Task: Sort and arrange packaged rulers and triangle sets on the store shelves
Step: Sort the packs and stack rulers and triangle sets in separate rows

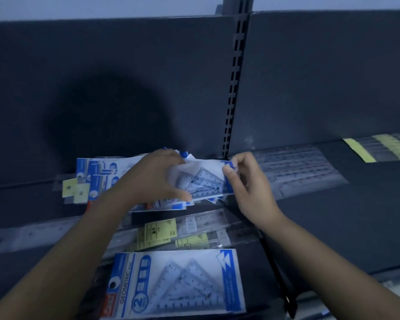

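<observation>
My left hand (158, 179) grips a stack of blue-and-white triangle set packs (202, 181) over the back of the dark shelf, fingers on top and thumb under the front edge. At the stack's right end, my right hand (245, 181) pinches the edge of the top pack between thumb and fingers. More triangle set packs (95, 174) are fanned out to the left, behind my left arm. Below the hands lie clear rulers with yellow labels (162, 233). One triangle set pack marked GEOMETRIC (178, 280) lies flat near the front.
A slotted upright post (234, 88) splits the dark back panel. On the right shelf (356, 227), a layer of clear rulers (296, 169) lies flat, with yellow-labelled rulers (379, 146) farther right. A long clear ruler (28, 234) lies at the left.
</observation>
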